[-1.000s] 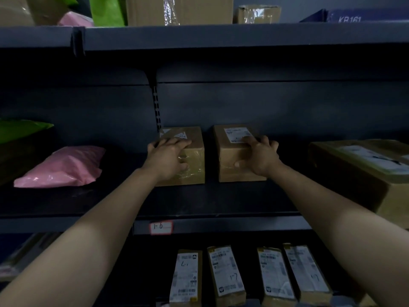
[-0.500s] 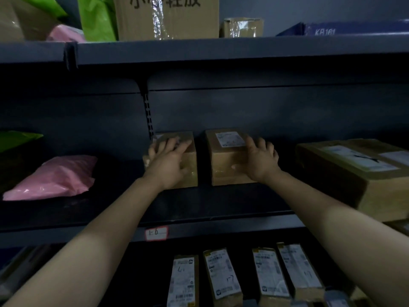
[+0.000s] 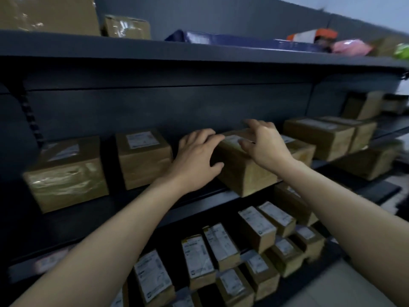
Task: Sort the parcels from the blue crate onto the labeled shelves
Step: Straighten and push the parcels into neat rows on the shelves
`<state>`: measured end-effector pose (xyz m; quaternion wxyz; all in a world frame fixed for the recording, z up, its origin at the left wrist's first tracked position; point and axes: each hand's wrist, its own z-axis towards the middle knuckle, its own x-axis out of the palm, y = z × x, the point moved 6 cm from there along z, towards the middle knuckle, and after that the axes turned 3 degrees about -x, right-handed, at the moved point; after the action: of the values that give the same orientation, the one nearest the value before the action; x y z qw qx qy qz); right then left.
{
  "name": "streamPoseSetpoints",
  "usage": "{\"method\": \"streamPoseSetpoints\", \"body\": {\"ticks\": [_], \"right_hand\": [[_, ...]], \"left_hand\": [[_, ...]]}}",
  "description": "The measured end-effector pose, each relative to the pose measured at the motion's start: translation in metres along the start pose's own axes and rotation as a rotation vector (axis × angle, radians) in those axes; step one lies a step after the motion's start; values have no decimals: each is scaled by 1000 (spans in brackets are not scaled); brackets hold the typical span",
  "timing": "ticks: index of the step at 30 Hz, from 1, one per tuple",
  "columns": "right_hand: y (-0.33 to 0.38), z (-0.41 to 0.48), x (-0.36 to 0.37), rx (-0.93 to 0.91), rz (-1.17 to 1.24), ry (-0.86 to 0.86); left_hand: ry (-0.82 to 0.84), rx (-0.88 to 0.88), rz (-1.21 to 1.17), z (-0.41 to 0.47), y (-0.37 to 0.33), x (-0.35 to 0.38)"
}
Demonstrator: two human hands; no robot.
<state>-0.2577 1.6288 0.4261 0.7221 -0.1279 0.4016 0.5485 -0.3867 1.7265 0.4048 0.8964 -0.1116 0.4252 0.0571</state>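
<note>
Parcel (image 3: 241,165) sits on the middle shelf (image 3: 199,198), long axis running near-to-far, corner overhanging. Left hand (image 3: 195,157) presses its left side, right hand (image 3: 264,144) lies on top, fingers spread, no real grip yet.

Two hands show, the left hand (image 3: 197,159) and the right hand (image 3: 263,144). On the middle shelf (image 3: 137,209) about eight brown boxes can be counted, though the far right ones blur together. On the lower shelf roughly a dozen small labelled boxes lie packed in rows. The top shelf (image 3: 199,54) carries two brown boxes at its left and one blue parcel (image 3: 232,39).
</note>
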Motion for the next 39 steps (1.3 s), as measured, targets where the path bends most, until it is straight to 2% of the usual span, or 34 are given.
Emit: {"method": "streamPoseSetpoints", "body": {"ticks": [5, 9, 14, 16, 23, 33, 39], "right_hand": [[-75, 1, -8, 51, 89, 54], [-137, 10, -3, 45, 271, 157], [-211, 20, 16, 22, 386, 524], [-226, 26, 22, -38, 362, 595], [-223, 53, 65, -376, 136, 633], [-217, 97, 115, -435, -3, 636], [-220, 106, 122, -442, 46, 636]], "left_hand": [[109, 21, 100, 24, -37, 33], [227, -74, 216, 48, -60, 71], [381, -257, 352, 76, -77, 111], [388, -322, 369, 83, -78, 116], [408, -468, 353, 89, -54, 115], [376, -547, 386, 104, 8, 123], [336, -517, 406, 107, 38, 125]]}}
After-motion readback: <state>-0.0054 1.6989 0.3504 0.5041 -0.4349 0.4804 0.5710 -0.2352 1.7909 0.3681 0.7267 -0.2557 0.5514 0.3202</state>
